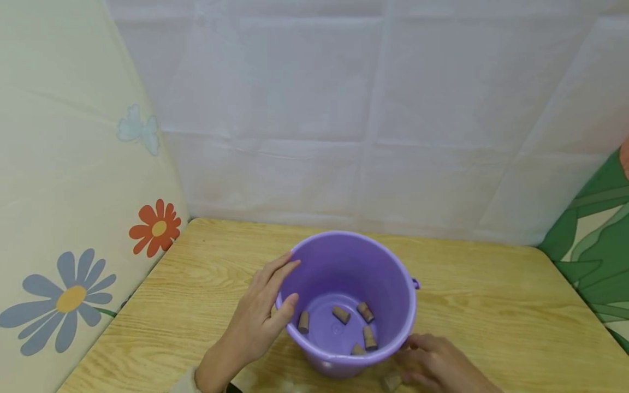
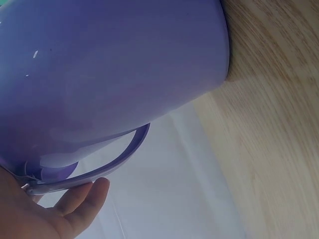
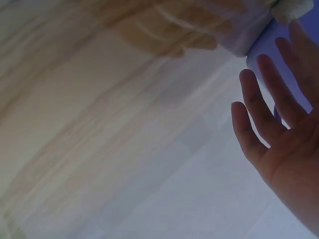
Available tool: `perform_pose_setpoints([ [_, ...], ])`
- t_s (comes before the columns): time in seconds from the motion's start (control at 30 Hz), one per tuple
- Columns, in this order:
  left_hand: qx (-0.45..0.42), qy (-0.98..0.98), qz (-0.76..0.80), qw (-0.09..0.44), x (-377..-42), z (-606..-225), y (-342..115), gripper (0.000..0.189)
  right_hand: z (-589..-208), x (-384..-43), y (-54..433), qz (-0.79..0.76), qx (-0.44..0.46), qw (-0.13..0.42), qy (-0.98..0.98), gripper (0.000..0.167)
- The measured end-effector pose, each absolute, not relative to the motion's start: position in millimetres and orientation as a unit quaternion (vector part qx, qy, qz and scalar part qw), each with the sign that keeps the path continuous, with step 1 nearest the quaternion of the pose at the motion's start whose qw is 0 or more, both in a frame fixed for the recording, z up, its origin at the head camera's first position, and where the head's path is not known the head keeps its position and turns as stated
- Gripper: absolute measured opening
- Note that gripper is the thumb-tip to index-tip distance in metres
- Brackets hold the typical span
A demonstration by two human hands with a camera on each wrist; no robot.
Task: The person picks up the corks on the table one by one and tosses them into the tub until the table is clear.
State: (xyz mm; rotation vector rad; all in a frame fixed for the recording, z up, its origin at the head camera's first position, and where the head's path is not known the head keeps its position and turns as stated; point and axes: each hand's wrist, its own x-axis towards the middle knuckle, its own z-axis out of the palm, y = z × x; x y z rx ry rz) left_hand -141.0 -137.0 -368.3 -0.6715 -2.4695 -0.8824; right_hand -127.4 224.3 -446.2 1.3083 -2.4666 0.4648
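Note:
A purple bucket (image 1: pixel 408 322) stands upright on the table, with several brown corks (image 1: pixel 341 314) lying loose on its bottom. My left hand (image 1: pixel 260 311) holds the bucket's left rim, its thumb and index fingertip over the edge. In the left wrist view, other fingers lie against the bucket's purple handle (image 2: pixel 114 162), outside the wall. Low beside the bucket's right side is my right hand (image 1: pixel 437 363), fingers spread and fairly straight in the right wrist view. Another cork (image 1: pixel 391 381) lies on the table by its fingertips, close to the bucket's base.
The wood-grain table (image 1: pixel 491 305) extends to both sides of the bucket. A white cloth (image 1: pixel 295 109) hangs behind it. Flower-printed fabric (image 1: pixel 73 191) borders the left side, and green leaf-patterned fabric (image 1: pixel 609 240) the right.

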Motion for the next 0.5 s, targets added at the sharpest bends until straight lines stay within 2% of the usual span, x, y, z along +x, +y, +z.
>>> perform_pose_setpoints([
  [0.23, -0.243, -0.892, -0.319, 0.21, -139.7, -366.7, -137.0, 0.053, -452.5, -127.8, 221.7, 0.156, 0.485, 0.166, -0.844, 0.019],
  [0.5, -0.241, -0.89, -0.318, 0.219, -140.5, -367.8, -136.9, 0.051, -453.8, -123.9, 220.4, 0.15, 0.468, 0.142, -0.859, 0.018],
])
